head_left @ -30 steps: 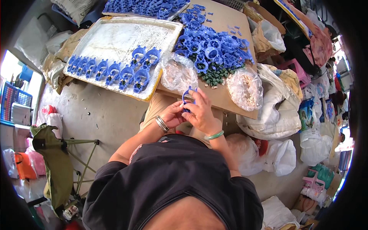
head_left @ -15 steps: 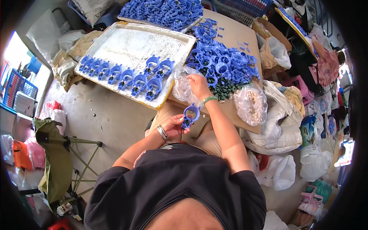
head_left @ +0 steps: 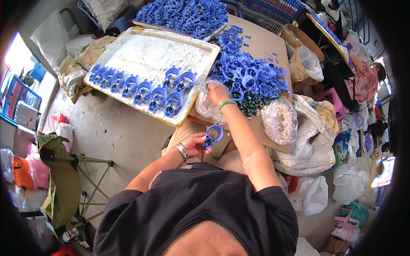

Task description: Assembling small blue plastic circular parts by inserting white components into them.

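Note:
Low in front of my body, my left hand point(head_left: 194, 144) is closed on a blue plastic ring-shaped piece point(head_left: 214, 133) with small ears and a dark figure at its lower end. My right hand point(head_left: 218, 94) is at a clear plastic bag point(head_left: 206, 105) on the table's near edge. Its fingertips are hidden in the bag's folds, so I cannot tell what they hold. Left of the bag, a white tray point(head_left: 136, 55) with a yellowish rim bears several similar blue pieces point(head_left: 157, 96) in rows. Beside the bag lies a heap of blue pieces point(head_left: 247, 76).
Dark green small parts point(head_left: 252, 105) lie along the heap's near side. A clear bag of pale small parts point(head_left: 279, 121) sits at the table's right corner. Another tray behind carries piled blue pieces point(head_left: 183, 17). A green folding chair point(head_left: 60, 179) stands left; white sacks point(head_left: 307, 149) lie right.
My right hand has shifted slightly left and deeper among the bag's folds. My left hand keeps the blue piece at nearly the same spot, a little lower.

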Demonstrator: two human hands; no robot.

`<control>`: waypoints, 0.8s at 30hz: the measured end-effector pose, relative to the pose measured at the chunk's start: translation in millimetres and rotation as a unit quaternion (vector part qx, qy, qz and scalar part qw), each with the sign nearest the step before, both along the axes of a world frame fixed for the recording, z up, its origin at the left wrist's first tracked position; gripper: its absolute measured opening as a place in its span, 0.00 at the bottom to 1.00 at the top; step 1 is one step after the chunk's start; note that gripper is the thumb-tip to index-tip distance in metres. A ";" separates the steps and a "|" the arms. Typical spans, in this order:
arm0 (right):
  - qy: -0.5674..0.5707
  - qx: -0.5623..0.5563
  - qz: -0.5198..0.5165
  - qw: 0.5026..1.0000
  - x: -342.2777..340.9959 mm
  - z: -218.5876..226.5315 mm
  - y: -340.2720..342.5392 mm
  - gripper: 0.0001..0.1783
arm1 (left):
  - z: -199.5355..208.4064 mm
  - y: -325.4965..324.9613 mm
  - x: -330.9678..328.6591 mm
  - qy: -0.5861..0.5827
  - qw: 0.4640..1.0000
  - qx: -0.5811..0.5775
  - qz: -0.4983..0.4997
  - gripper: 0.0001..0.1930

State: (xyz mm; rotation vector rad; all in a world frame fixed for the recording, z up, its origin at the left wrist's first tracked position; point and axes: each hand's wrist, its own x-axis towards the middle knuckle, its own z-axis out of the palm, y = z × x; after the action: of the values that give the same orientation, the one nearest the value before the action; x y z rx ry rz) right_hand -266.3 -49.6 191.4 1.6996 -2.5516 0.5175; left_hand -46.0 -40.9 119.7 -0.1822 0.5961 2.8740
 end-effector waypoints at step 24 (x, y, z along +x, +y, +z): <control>-0.658 -0.325 -0.074 0.675 64.0 26.0 147.8 0.06 | 3.8 3.4 -7.3 0.013 0.997 0.004 0.070 0.19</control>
State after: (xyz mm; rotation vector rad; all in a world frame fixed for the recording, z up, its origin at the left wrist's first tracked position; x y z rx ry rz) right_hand -202.4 98.2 217.3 0.7874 -2.2449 3.0066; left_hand -53.2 -37.5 123.5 -0.1928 0.5990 3.0181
